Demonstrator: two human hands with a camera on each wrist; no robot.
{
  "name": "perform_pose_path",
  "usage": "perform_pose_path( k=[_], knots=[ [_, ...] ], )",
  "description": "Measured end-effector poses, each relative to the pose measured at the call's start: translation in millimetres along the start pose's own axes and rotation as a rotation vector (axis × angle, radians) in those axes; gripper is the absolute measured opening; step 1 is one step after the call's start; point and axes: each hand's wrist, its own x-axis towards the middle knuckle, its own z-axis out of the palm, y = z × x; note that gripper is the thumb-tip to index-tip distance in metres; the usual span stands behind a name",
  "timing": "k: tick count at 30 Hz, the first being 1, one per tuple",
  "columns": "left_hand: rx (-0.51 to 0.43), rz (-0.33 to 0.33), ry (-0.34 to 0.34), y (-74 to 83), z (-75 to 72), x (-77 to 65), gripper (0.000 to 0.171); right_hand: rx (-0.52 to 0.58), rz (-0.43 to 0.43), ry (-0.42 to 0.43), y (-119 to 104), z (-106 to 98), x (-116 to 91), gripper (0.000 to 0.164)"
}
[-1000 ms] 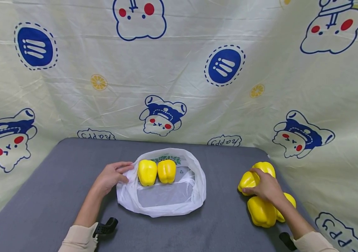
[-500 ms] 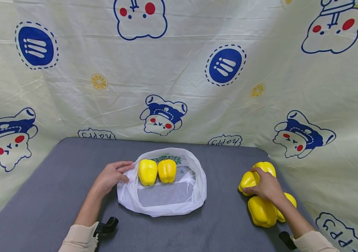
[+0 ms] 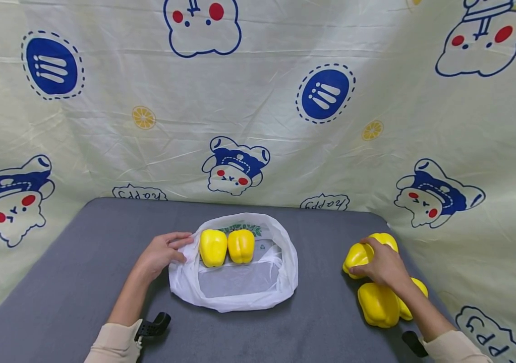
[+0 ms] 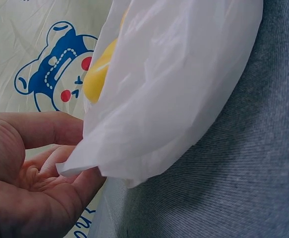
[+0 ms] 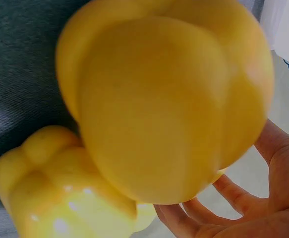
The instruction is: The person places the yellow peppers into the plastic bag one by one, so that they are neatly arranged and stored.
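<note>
Cream cartoon-print sheet (image 3: 276, 166) behind, grey cloth-covered counter (image 3: 330, 327) below. Landmark: white translucent plastic bag (image 3: 287, 282), mouth up. Key relation, my call: the blocky glossy yellow bell pepper (image 3: 356, 256) at my right hand (image 3: 384, 264) lies well to the bag's right, about level with its mouth, with a strip of counter between. Right hand is partly closed, thumb and fingers curled round that pepper at roughly its own width. Its long axis seems to slant, far end rightward; hand covers part, so not sure. Left hand (image 3: 160, 254) is the one nearer the bag: at its left edge, fingers part-bent, pinching a fold of plastic. Left pepper (image 3: 213, 248) and right pepper (image 3: 241, 246) sit side by side in the bag's far-left part. Other yellow peppers, far (image 3: 388, 241), near (image 3: 378, 305) and outer (image 3: 416, 292), also right of the bag. Left wrist view shows the plastic corner between my digits; head view doesn't. Right wrist view: one big pepper, probably the near one, blocks my fingertip contact.
</note>
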Motion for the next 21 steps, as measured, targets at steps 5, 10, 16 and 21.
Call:
perform_pose_path(
  k=[5,10,16,21],
  knots=[
    [-0.001,-0.002,0.000,-1.4,-0.6,1.6,0.063,0.012,-0.029,0.017,-8.5,-1.6,1.1,0.084],
    [-0.002,-0.005,0.004,-3.0,-1.1,2.3,0.064,0.026,-0.067,0.032,-20.1,-2.6,2.8,0.084],
    [-0.014,0.003,-0.004,-3.4,-0.8,1.5,0.065,0.038,-0.107,0.054,-36.7,-2.7,3.5,0.082],
    [-0.005,0.008,-0.005,-2.9,-1.0,0.6,0.064,0.044,-0.128,0.059,-50.4,-3.8,3.5,0.081]
  ],
)
